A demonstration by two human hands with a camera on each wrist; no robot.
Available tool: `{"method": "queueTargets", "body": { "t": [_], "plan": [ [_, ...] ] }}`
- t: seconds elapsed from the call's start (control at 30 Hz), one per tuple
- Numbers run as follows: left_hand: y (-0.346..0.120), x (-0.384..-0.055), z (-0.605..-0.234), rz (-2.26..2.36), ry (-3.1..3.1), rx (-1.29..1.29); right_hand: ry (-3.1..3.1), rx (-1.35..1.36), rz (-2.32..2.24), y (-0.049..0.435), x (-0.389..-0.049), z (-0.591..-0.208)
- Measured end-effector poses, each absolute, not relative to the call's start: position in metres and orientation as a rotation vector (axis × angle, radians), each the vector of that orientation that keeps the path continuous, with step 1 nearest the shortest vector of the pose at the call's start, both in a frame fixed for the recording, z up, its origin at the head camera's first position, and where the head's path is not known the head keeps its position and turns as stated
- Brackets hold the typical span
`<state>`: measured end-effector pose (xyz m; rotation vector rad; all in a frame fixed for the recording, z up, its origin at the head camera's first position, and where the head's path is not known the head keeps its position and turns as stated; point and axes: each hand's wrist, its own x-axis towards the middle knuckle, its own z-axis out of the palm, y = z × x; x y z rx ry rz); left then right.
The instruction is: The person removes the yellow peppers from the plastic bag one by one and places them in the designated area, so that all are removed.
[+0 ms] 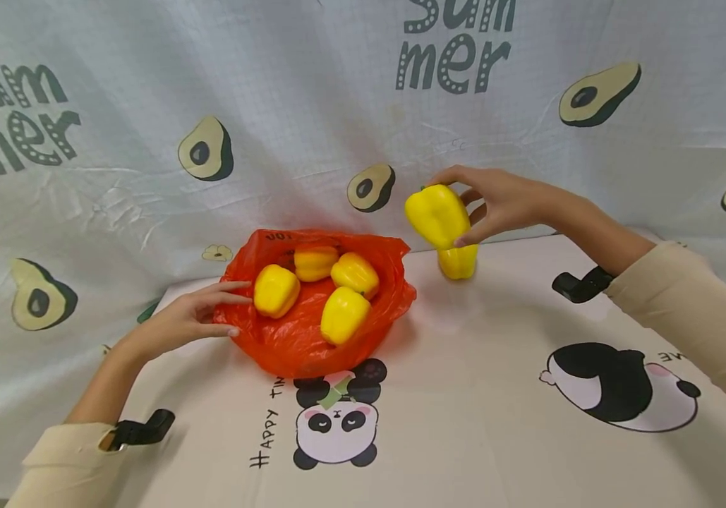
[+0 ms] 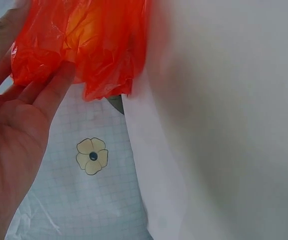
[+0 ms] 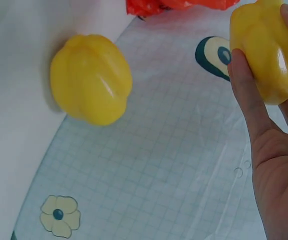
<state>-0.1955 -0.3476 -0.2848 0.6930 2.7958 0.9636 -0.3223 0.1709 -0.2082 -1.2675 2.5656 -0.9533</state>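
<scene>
In the head view my right hand [image 1: 505,201] grips a yellow bell pepper [image 1: 437,215] above the table, right of the red plastic bag [image 1: 293,356]. Just below and behind it, partly covered, a second yellow bell pepper [image 1: 458,262] stands on the table; the right wrist view shows this bell pepper [image 3: 91,80] apart from the held one [image 3: 268,50]. Several yellow bell peppers [image 1: 345,315] lie inside the open-mouthed bag. My left hand [image 1: 178,321] touches the bag's left side with fingers spread and fairly straight. In the left wrist view, fingertips rest against the crumpled bag [image 2: 109,55].
The white table [image 1: 464,423] carries panda prints [image 1: 337,430]. Behind it hangs a pale curtain [image 1: 312,92] with avocado drawings, meeting the table's far edge close to the bag. A black strap mount [image 1: 581,284] sits on the right wrist, another [image 1: 147,428] on the left.
</scene>
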Motion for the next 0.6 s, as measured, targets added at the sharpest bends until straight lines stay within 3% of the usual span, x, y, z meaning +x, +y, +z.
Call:
{"method": "queueTargets", "body": {
  "t": [0.6],
  "plan": [
    [-0.342, -0.196, -0.284, 0.992, 2.794, 0.667, 2.615, -1.162, -0.894, 0.196, -0.332, -0.218]
  ]
}}
